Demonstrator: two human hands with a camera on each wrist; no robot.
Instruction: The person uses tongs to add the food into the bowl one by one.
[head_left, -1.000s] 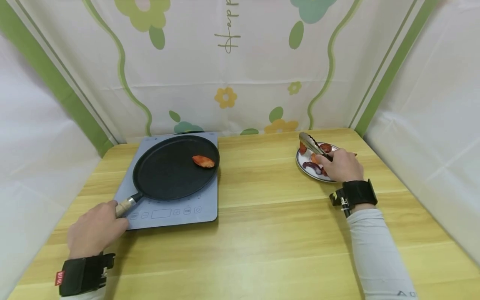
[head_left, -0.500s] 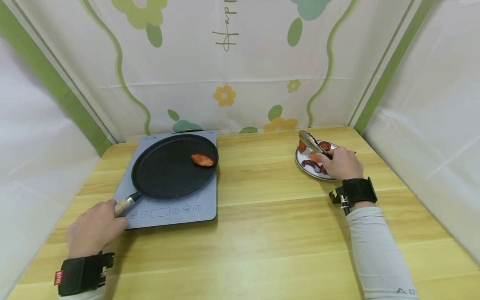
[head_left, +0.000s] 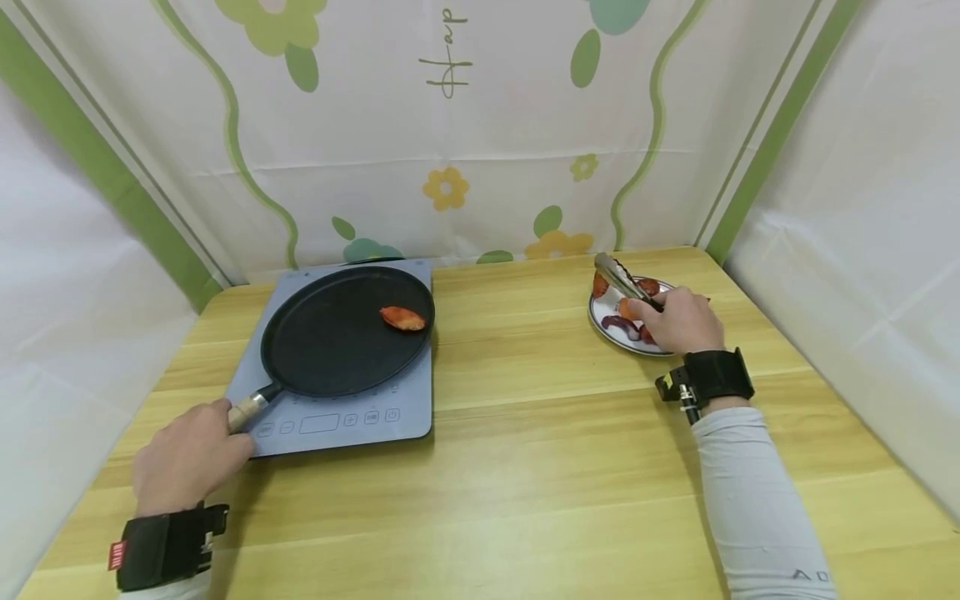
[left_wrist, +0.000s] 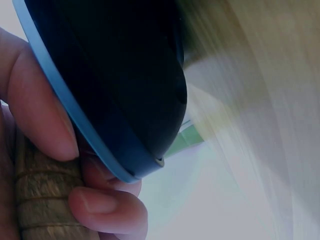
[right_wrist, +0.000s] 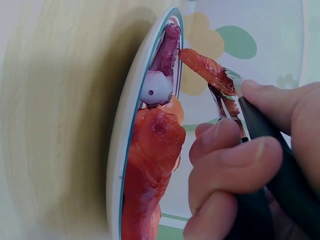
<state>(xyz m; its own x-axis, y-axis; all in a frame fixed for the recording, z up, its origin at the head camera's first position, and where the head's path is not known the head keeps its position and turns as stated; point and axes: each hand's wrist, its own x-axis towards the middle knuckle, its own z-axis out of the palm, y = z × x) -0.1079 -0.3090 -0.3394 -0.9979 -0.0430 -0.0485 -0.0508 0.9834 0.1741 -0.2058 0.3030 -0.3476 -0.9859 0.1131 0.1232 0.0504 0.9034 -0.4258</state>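
My left hand [head_left: 191, 454] grips the wooden handle [head_left: 246, 413] of a round black flat pan [head_left: 330, 342], which sits on an induction cooker. One reddish-orange piece of meat [head_left: 402, 318] lies at the pan's right side. Over at the right, my right hand [head_left: 678, 321] holds metal tongs [head_left: 624, 282] with dark handles above a small plate [head_left: 600, 321]. In the right wrist view, a slim orange-red piece [right_wrist: 207, 70] is at the tongs' tips, above the plate's rim. On the plate lie large red pieces [right_wrist: 152, 150] and a purple tentacle-like piece with a white end [right_wrist: 162, 75].
The grey induction cooker [head_left: 405, 421] extends in front of the pan, its left front corner close to my left hand. Wood-grained tabletop [head_left: 517, 450] spans between cooker and plate. A flowered white cloth [head_left: 510, 125] stands behind, with plain white sheets [head_left: 885, 250] at both sides.
The whole scene has drifted slightly up and left in the head view. Both hands keep their places at the pan handle and over the plate.
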